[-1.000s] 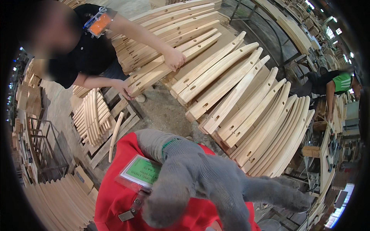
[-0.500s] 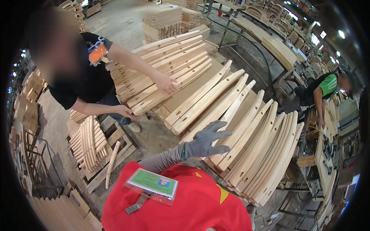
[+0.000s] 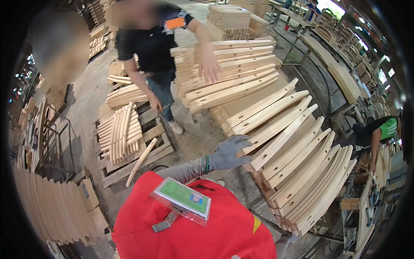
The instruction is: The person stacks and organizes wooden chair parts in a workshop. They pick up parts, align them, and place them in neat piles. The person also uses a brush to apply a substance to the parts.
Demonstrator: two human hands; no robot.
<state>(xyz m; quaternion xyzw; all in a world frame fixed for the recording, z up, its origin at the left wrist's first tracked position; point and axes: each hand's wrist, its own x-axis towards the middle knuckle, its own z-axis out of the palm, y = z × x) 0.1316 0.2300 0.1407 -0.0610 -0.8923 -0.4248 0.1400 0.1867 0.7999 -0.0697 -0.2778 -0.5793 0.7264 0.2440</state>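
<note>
- Presently, the left hand (image 3: 228, 154) is held with fingers spread, empty.
- Just beside it, curved wooden slats (image 3: 276, 124) are laid in rows, probably for easy reach.
- The right hand cannot be seen.

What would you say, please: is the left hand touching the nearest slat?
Cannot tell: in the head view, the left hand overlaps the wooden slat, hiding any contact.

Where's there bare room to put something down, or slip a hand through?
A strip of bare board shows between the co-worker's pile of slats and the spaced-out slats. Bare floor lies between the pallet and the gloved left hand. It's crowded where slats bunch tightly at right.
</note>
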